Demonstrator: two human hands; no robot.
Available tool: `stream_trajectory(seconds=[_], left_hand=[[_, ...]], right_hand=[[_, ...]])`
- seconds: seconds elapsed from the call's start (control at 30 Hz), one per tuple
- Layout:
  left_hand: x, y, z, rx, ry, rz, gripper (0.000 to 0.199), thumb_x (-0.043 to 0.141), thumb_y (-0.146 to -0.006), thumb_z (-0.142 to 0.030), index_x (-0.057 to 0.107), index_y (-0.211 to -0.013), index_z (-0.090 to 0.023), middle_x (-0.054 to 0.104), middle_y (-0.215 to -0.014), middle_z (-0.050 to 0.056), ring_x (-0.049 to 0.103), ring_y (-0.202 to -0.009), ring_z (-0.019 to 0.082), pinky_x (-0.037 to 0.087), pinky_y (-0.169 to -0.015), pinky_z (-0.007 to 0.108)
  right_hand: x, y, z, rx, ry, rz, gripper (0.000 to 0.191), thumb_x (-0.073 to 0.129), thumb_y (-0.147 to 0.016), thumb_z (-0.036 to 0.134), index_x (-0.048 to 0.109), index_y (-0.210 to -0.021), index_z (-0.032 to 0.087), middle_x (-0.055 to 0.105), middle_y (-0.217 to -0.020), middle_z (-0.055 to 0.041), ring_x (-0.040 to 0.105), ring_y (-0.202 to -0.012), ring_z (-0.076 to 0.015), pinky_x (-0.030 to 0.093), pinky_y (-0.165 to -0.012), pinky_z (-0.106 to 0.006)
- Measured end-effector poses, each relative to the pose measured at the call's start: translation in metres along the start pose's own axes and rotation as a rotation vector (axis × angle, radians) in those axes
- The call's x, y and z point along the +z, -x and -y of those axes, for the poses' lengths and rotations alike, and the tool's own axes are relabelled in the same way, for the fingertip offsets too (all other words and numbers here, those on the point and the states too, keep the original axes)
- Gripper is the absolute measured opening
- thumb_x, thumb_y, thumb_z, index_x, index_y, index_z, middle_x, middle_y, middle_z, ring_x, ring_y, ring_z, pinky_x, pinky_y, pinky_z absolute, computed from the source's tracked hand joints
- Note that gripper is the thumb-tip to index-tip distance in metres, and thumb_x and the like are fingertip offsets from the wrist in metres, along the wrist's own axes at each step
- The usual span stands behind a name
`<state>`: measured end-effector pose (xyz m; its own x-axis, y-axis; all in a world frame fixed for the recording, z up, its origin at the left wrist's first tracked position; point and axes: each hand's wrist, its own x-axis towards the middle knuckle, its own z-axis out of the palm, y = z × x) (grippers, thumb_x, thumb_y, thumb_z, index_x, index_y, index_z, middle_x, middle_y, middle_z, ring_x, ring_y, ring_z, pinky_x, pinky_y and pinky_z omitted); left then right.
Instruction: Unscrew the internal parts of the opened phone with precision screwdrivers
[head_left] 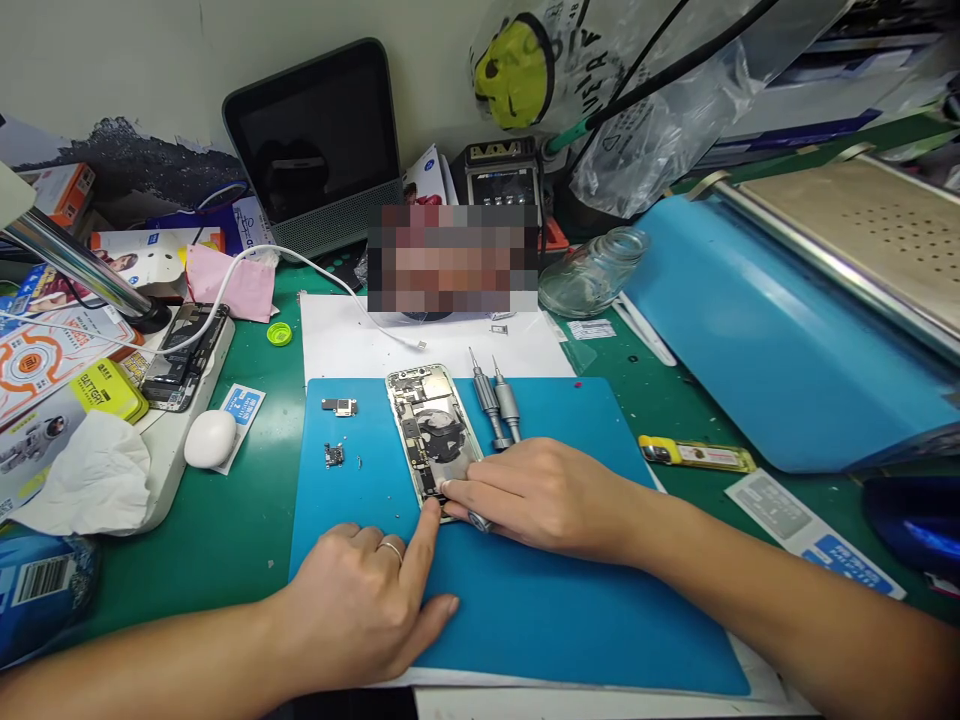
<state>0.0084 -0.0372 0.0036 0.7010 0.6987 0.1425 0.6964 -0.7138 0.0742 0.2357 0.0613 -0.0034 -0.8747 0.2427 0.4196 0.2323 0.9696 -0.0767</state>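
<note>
Currently, we have an opened phone [442, 432] lying tilted slightly on the blue mat [570, 630], its inner parts facing up and its near end between our two hands. Our left hand [366, 592] comes in from the near left; its index finger is stretched out, with the tip touching the phone's near edge, while the thumb stands well apart and the other fingers curl loosely, one wearing a ring [391, 549]. Our right hand [541, 497] reaches in from the right, its fingers bunched together over the phone's near right corner. Beneath them we see the end of a grey metal piece [480, 522]; we cannot tell whether the fingers are clamped on it.

Just far of our right hand, two slim grey screwdrivers [487, 394] lie side by side, tips pointing to the far side. Left of the phone we find a small circuit board [340, 407] and, nearer to us, a dark connector part [334, 455]. White paper [328, 335] shows at the mat's far edge, with the end of a white cable [238, 258] resting on it. Farther right, a glass jar [589, 275] lies tipped over on the green tabletop [225, 520], and a second opened phone [180, 365] sits at the left.
</note>
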Motion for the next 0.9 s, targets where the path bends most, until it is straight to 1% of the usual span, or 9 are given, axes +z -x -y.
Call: stream_trajectory(seconds=[0.27, 0.4, 0.53, 0.63, 0.7, 0.73, 0.8, 0.9], left_hand=[[-0.002, 0.0, 0.0, 0.004, 0.001, 0.012, 0.056, 0.024, -0.106, -0.037, 0.043, -0.139, 0.004, 0.059, -0.06, 0.001, 0.06, -0.049, 0.02, 0.045, -0.043, 0.035], [-0.001, 0.0, 0.0, 0.003, 0.003, 0.013, 0.056, 0.025, -0.106, -0.038, 0.043, -0.139, 0.004, 0.06, -0.061, 0.001, 0.06, -0.049, 0.02, 0.045, -0.043, 0.035], [-0.001, 0.0, 0.0, 0.006, 0.0, 0.011, 0.056, 0.025, -0.106, -0.039, 0.044, -0.138, 0.003, 0.061, -0.062, 0.002, 0.06, -0.05, 0.02, 0.044, -0.043, 0.034], [-0.002, 0.0, 0.0, 0.006, 0.002, 0.017, 0.057, 0.025, -0.106, -0.039, 0.044, -0.138, 0.004, 0.062, -0.062, 0.003, 0.061, -0.05, 0.019, 0.044, -0.044, 0.033], [-0.002, 0.0, 0.001, 0.005, 0.003, 0.019, 0.058, 0.024, -0.106, -0.04, 0.045, -0.138, 0.004, 0.062, -0.061, 0.003, 0.061, -0.05, 0.02, 0.044, -0.044, 0.033], [-0.002, 0.0, 0.001, 0.003, 0.004, 0.022, 0.058, 0.024, -0.106, -0.04, 0.045, -0.138, 0.004, 0.062, -0.061, 0.003, 0.061, -0.05, 0.02, 0.044, -0.043, 0.033], [-0.002, 0.0, 0.002, 0.002, 0.005, 0.039, 0.059, 0.025, -0.106, -0.04, 0.045, -0.139, 0.004, 0.064, -0.062, 0.004, 0.062, -0.05, 0.02, 0.044, -0.043, 0.033], [-0.001, 0.001, 0.003, 0.006, 0.007, 0.106, 0.06, 0.03, -0.104, -0.043, 0.045, -0.14, 0.003, 0.066, -0.065, 0.005, 0.063, -0.052, 0.021, 0.045, -0.045, 0.033]], right_hand=[[-0.001, -0.002, 0.0, 0.001, 0.002, -0.01, 0.018, 0.05, -0.099, 0.013, 0.064, -0.088, 0.015, 0.059, -0.062, 0.003, 0.053, -0.051, -0.0109, 0.032, -0.044, -0.03], [-0.001, -0.003, 0.0, 0.001, -0.003, -0.006, 0.017, 0.05, -0.099, 0.014, 0.064, -0.09, 0.015, 0.06, -0.062, 0.0031, 0.055, -0.051, -0.0107, 0.031, -0.044, -0.029], [-0.001, -0.003, 0.0, 0.012, -0.01, -0.027, 0.014, 0.05, -0.1, 0.018, 0.064, -0.099, 0.015, 0.062, -0.062, 0.0032, 0.057, -0.052, -0.0108, 0.034, -0.045, -0.028], [-0.005, -0.005, 0.0, 0.021, -0.058, -0.088, 0.014, 0.054, -0.099, 0.022, 0.063, -0.105, 0.014, 0.066, -0.065, 0.0021, 0.058, -0.052, -0.0113, 0.038, -0.047, -0.028], [-0.015, -0.011, 0.005, 0.046, -0.155, -0.145, 0.014, 0.053, -0.099, 0.023, 0.062, -0.106, 0.015, 0.065, -0.062, 0.0028, 0.057, -0.05, -0.0108, 0.038, -0.047, -0.027], [-0.022, -0.015, 0.01, 0.072, -0.242, -0.169, 0.014, 0.051, -0.1, 0.024, 0.062, -0.105, 0.016, 0.063, -0.06, 0.0036, 0.055, -0.049, -0.0103, 0.038, -0.047, -0.026], [-0.04, -0.025, 0.024, 0.163, -0.49, -0.2, 0.018, 0.044, -0.102, 0.024, 0.061, -0.1, 0.019, 0.06, -0.057, 0.0048, 0.054, -0.049, -0.0094, 0.04, -0.05, -0.024], [-0.069, -0.044, 0.054, 0.229, -0.869, -0.291, 0.027, 0.041, -0.103, 0.026, 0.056, -0.083, 0.021, 0.055, -0.054, 0.0057, 0.05, -0.046, -0.0068, 0.043, -0.052, -0.02]])
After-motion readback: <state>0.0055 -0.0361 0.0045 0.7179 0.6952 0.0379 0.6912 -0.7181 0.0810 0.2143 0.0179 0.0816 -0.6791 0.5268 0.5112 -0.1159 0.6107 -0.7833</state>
